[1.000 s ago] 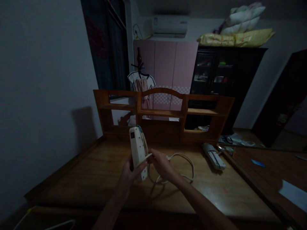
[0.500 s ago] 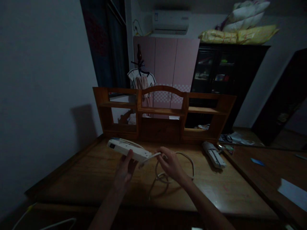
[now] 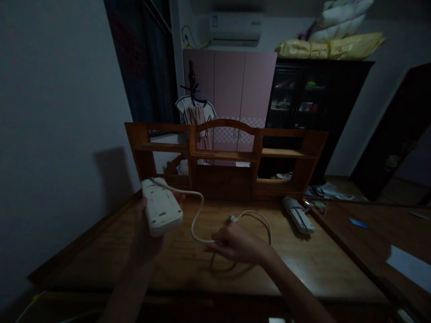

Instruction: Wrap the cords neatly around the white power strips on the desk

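My left hand (image 3: 146, 229) is wrapped round a white power strip (image 3: 161, 206), held tilted above the left side of the wooden desk. From the strip's far end a white cord (image 3: 198, 208) runs in a bend down to my right hand (image 3: 234, 242), whose fingers are closed on it. A plug (image 3: 231, 219) with dark prongs shows just beyond my right knuckles. More of the cord loops on the desk behind and below that hand. At the right lies a second white power strip (image 3: 299, 216) with its cord bundled round it.
A wooden shelf unit (image 3: 224, 156) stands along the back of the desk (image 3: 182, 269). To the right, a brown surface (image 3: 360, 242) holds a blue card (image 3: 358, 223) and a white sheet (image 3: 411, 269). A pale wall (image 3: 67, 134) borders the left.
My left hand has turned the power strip and brought it left and nearer. My right hand has moved down, and the cord between the hands is now longer.
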Tool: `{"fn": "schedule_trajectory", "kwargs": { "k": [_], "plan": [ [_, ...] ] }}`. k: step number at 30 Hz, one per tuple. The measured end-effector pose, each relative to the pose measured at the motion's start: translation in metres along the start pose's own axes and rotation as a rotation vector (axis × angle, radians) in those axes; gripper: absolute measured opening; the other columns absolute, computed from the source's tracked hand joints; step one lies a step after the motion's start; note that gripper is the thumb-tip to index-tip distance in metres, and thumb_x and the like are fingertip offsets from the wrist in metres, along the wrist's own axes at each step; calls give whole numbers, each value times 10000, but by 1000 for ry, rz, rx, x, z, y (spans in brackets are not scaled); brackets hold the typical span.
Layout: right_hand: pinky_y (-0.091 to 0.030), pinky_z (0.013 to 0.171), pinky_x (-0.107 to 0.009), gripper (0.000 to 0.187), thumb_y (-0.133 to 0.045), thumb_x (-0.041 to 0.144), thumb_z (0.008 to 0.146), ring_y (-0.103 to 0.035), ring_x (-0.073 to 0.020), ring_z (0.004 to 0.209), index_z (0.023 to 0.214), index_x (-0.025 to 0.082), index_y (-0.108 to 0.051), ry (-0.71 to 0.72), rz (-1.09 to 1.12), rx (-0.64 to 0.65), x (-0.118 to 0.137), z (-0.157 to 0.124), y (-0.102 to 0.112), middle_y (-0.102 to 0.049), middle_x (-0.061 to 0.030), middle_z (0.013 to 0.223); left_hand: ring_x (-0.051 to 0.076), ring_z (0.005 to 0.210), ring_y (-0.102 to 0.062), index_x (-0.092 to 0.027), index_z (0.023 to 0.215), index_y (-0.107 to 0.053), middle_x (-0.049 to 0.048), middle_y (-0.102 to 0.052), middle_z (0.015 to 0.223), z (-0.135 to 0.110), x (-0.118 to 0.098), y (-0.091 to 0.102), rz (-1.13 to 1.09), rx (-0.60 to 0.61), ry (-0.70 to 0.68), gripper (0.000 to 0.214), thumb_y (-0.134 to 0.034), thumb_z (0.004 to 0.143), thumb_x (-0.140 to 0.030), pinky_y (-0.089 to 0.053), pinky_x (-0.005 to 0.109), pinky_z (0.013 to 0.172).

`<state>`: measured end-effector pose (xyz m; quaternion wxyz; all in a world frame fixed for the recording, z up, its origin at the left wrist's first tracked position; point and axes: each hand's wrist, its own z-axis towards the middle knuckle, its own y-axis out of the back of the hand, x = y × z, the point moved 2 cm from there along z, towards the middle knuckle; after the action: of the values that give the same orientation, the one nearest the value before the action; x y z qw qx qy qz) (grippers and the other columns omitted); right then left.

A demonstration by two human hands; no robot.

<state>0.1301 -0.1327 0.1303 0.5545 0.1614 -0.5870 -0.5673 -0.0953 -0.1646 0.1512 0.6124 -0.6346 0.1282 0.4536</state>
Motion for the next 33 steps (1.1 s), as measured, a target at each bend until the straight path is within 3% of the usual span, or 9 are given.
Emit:
{"fn": "schedule_trajectory", "kwargs": {
  "k": [3,7,12,18,23,29,33],
  "plan": [
    [-258,543,-268,484,-413,494,940,-456,-113,511,647,169,-619,-13,-298,-149,2,12,-2,-575,-30,571,194,792,-640,-217,1267,-535,100,-652,1127,-4,-20,-4,-81,152,45,544,-474,807,-502,-553,266,602],
    [-319,628,-263,461,-354,469,969,-523,-152,664,713,175,-599,5,-394,-313,-9,39,14,-596,-48,656,148,492,-533,-161,1273,-540,127,-669,953,-14,-34,-5,-29,277,154,671,-506,728,-552,-467,271,386],
    [-350,730,-257,380,-333,390,989,-489,-144,766,747,182,-539,102,-340,-484,-19,69,60,-558,-30,758,210,483,-573,-160,1265,-551,104,-646,795,-30,-26,-2,74,303,244,728,-587,660,-563,-468,324,373],
    [-309,557,-203,408,-483,532,886,-420,-90,597,699,172,-519,73,21,-584,-16,79,98,-479,36,650,250,585,-643,-248,1335,-465,85,-666,820,-38,-6,18,107,227,372,760,-691,633,-430,-538,397,526],
    [-299,549,-208,425,-512,534,867,-396,-86,581,644,173,-492,41,95,-676,-22,72,103,-434,43,612,258,741,-677,-239,1296,-503,75,-681,846,-36,5,25,111,154,308,649,-703,691,-364,-562,378,690],
    [-354,621,-229,458,-478,473,910,-450,-116,646,557,181,-486,29,12,-633,-29,60,88,-448,24,597,248,820,-681,-264,1346,-444,53,-693,919,-32,8,18,149,5,52,609,-622,787,-429,-568,352,720],
    [-400,789,-284,303,-487,398,922,-525,-171,862,774,194,-656,52,-24,-640,-31,55,82,-620,-34,789,246,848,-674,-231,1240,-551,54,-696,958,-30,7,17,199,-76,-44,497,-622,790,-432,-570,328,707]
  ]
}}
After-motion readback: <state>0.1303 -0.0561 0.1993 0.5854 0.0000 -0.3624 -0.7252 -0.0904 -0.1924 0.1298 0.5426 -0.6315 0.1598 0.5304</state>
